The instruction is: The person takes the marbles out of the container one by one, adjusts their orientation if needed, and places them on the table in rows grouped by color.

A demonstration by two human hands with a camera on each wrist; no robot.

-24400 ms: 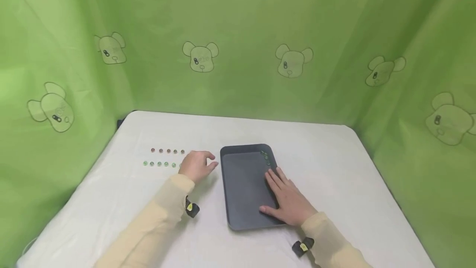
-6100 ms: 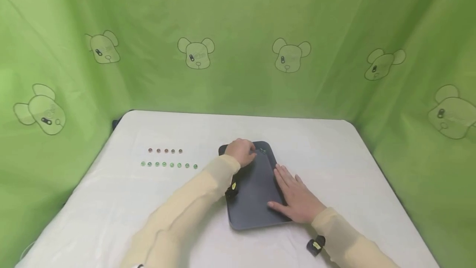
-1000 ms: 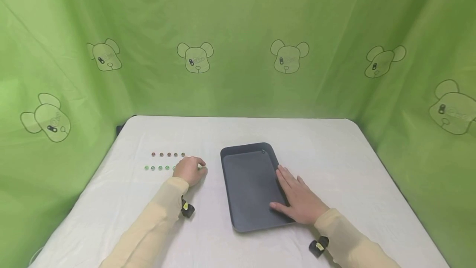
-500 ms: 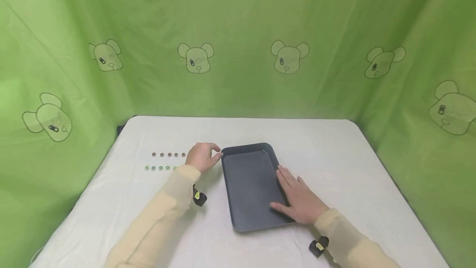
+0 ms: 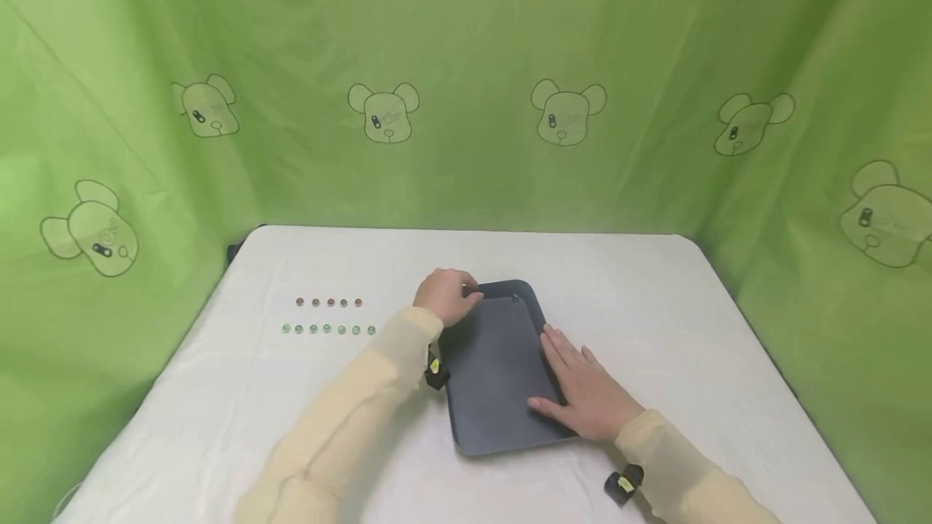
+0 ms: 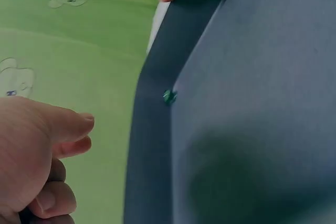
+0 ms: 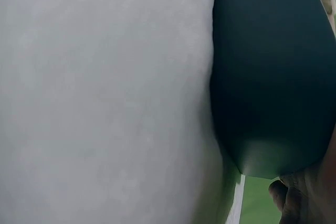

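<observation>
My left hand (image 5: 446, 296) is over the far left corner of the dark grey baking tray (image 5: 495, 378), thumb and index finger apart, nothing showing between them. A single small green glass marble (image 5: 515, 297) lies in the tray's far right corner. In the left wrist view the same marble (image 6: 169, 97) sits where floor meets wall, to the right of the loosely bent left fingers (image 6: 76, 124). My right hand (image 5: 586, 395) rests on the tray's right rim, fingers straight and thumb spread over the inside. The right wrist view shows the tray's outer wall (image 7: 273, 77) and a bit of that hand.
Left of the tray, a row of red-brown marbles (image 5: 331, 302) lies behind a longer row of green marbles (image 5: 327, 329); the left sleeve covers the cloth at that row's right end. A white cloth (image 5: 655, 306) covers the table, with green curtains (image 5: 466, 184) around it.
Over the last second my left hand has moved from the green row's right end to over the tray. The right hand stays put. Earlier frames show more green marbles in the tray.
</observation>
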